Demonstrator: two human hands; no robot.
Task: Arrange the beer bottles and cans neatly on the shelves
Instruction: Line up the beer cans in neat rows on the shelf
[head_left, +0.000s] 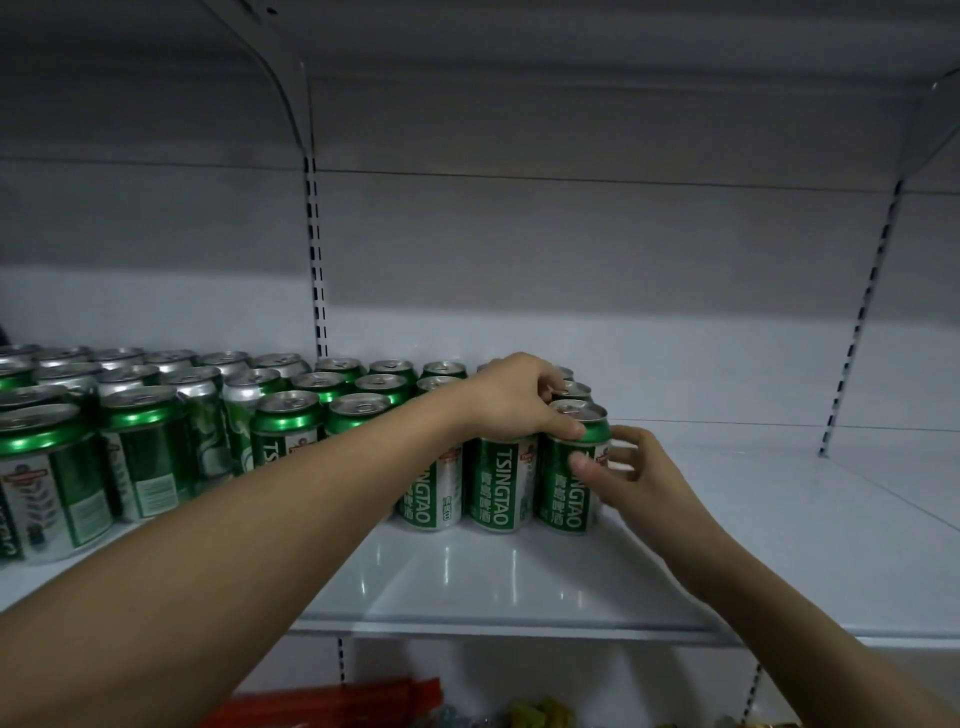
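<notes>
Several green Tsingtao beer cans (291, 436) stand in rows on a white shelf (519, 587), filling its left half. The front-right can (561, 493) stands upright at the end of the front row. My left hand (514, 400) reaches across from the left and rests over the can tops, its fingers pressing the rim of that front-right can. My right hand (628, 467) grips the same can's side, thumb on the label and fingers curled behind it. My left forearm hides part of the front row.
The shelf's right half (779, 493) is bare up to a slotted upright (857, 322). Another shelf hangs overhead (571, 52). Below the shelf edge lie a red package (332, 701) and some yellowish items (540, 714).
</notes>
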